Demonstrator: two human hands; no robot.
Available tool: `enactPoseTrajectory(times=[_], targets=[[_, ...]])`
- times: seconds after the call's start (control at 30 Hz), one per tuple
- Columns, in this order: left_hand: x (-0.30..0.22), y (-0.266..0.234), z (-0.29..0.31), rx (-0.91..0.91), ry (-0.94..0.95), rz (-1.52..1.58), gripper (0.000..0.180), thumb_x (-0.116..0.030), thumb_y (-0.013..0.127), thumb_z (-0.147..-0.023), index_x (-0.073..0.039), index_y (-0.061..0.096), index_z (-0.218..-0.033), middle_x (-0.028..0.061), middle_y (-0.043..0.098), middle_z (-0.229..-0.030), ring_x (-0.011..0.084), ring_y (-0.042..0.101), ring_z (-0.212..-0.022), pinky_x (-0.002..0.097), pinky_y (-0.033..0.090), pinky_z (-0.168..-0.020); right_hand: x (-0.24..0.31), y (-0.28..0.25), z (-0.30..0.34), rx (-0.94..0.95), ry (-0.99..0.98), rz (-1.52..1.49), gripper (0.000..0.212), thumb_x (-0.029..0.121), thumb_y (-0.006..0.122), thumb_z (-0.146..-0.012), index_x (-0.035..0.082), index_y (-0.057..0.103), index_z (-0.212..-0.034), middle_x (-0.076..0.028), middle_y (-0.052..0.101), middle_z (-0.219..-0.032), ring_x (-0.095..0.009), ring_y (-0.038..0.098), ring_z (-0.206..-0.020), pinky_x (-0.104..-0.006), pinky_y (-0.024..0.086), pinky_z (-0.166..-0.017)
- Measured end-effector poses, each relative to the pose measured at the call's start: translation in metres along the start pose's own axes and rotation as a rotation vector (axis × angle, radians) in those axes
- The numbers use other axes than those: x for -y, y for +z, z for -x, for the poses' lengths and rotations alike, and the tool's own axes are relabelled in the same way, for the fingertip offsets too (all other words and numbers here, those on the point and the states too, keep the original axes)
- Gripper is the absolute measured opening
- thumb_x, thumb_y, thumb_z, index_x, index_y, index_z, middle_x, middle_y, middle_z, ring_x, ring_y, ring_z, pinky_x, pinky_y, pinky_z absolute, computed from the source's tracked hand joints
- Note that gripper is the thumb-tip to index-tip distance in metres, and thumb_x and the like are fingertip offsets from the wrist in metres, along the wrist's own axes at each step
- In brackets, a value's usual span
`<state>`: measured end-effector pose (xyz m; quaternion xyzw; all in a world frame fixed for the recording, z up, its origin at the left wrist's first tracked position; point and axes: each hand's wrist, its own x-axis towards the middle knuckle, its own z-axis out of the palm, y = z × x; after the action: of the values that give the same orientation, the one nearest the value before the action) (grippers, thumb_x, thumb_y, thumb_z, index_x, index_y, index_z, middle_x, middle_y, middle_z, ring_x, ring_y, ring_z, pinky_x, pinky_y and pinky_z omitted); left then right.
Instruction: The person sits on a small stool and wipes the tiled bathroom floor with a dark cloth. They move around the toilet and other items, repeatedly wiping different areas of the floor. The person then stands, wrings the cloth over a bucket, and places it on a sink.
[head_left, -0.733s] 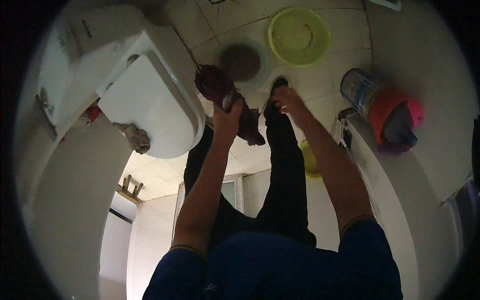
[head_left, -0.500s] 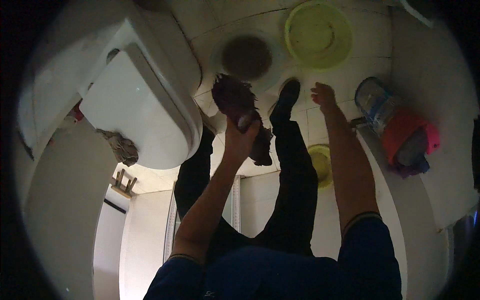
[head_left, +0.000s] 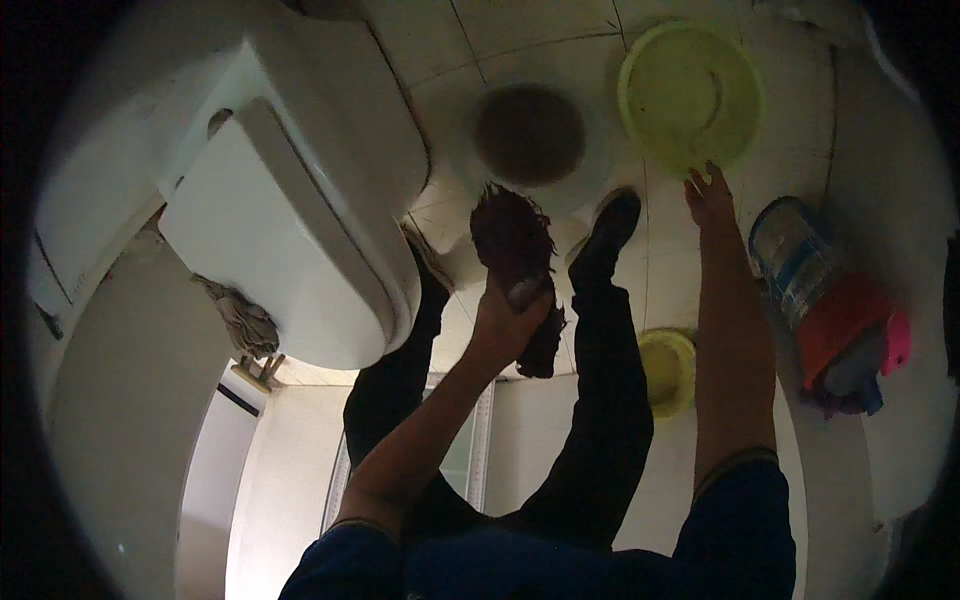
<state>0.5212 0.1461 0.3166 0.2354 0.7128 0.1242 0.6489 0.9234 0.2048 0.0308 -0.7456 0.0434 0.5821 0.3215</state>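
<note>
The left hand [head_left: 512, 318] gripped a dark red rag [head_left: 512, 235]; the right hand [head_left: 710, 195], fingers spread, reached toward the green basin [head_left: 690, 95]. Grasping its rim seemed next.

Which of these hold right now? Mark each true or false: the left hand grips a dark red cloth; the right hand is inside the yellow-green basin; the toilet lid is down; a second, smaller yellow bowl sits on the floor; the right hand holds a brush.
1. The left hand grips a dark red cloth. True.
2. The right hand is inside the yellow-green basin. False: its spread fingers reach just to the basin's near rim, outside it.
3. The toilet has its lid down. True.
4. A second, smaller yellow bowl sits on the floor. True, beside the person's dark trouser leg.
5. The right hand holds a brush. False: it is open and holds nothing.
</note>
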Motion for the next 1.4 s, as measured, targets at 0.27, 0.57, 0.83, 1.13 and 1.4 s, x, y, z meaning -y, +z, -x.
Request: enactPoseTrajectory(times=[0.27,0.57,0.83,1.13,1.4], targets=[[0.001,0.006,-0.009,0.068,0.095,0.011,0.068,-0.022,0.078,-0.089,-0.001,0.041,-0.142,0.0203,0.067,-0.122,0.0332,0.069,-0.110,0.0431,0.057,-0.096,0.005,-0.083,-0.048,-0.191,0.190,0.534,0.064,0.027,0.072,-0.100,0.012,0.045,-0.156,-0.015,0.044,-0.150,-0.031,0.052,-0.129,-0.0434,0.055,-0.092],[0.032,0.000,-0.016,0.141,-0.044,-0.074,0.080,-0.028,0.081,-0.086,0.003,0.036,-0.144,0.0279,0.069,-0.118,0.0402,0.071,-0.108,0.0461,0.059,-0.091,0.016,0.009,-0.041,-0.200,-0.294,0.734,0.073,0.032,0.077,-0.091,0.011,0.047,-0.153,-0.015,0.054,-0.151,-0.035,0.060,-0.123,-0.0480,0.051,-0.104],[0.005,-0.003,-0.001,0.131,0.055,-0.177,0.087,-0.029,0.081,-0.086,0.005,0.030,-0.149,0.0311,0.068,-0.122,0.0454,0.070,-0.110,0.0496,0.058,-0.095,0.079,0.122,-0.013,-0.204,-0.641,1.824,0.070,0.047,0.070,-0.092,0.014,0.051,-0.150,-0.022,0.063,-0.138,-0.042,0.059,-0.130,-0.0566,0.050,-0.105],[0.028,-0.013,-0.003,0.094,0.036,-0.173,0.087,-0.028,0.081,-0.087,0.003,0.029,-0.150,0.0296,0.071,-0.114,0.0446,0.073,-0.102,0.0486,0.060,-0.090,0.050,0.152,-0.056,0.004,-0.561,1.647,0.076,0.038,0.067,-0.092,0.017,0.037,-0.159,-0.021,0.066,-0.134,-0.041,0.064,-0.124,-0.0503,0.046,-0.111],[0.021,-0.018,0.013,0.051,0.138,-0.150,0.078,-0.025,0.080,-0.088,0.004,0.035,-0.144,0.0274,0.072,-0.113,0.0433,0.073,-0.100,0.0477,0.061,-0.087,0.038,0.240,0.022,0.194,-1.060,1.699,0.069,0.030,0.066,-0.093,0.014,0.045,-0.157,-0.023,0.061,-0.143,-0.039,0.060,-0.130,-0.0497,0.047,-0.111]])
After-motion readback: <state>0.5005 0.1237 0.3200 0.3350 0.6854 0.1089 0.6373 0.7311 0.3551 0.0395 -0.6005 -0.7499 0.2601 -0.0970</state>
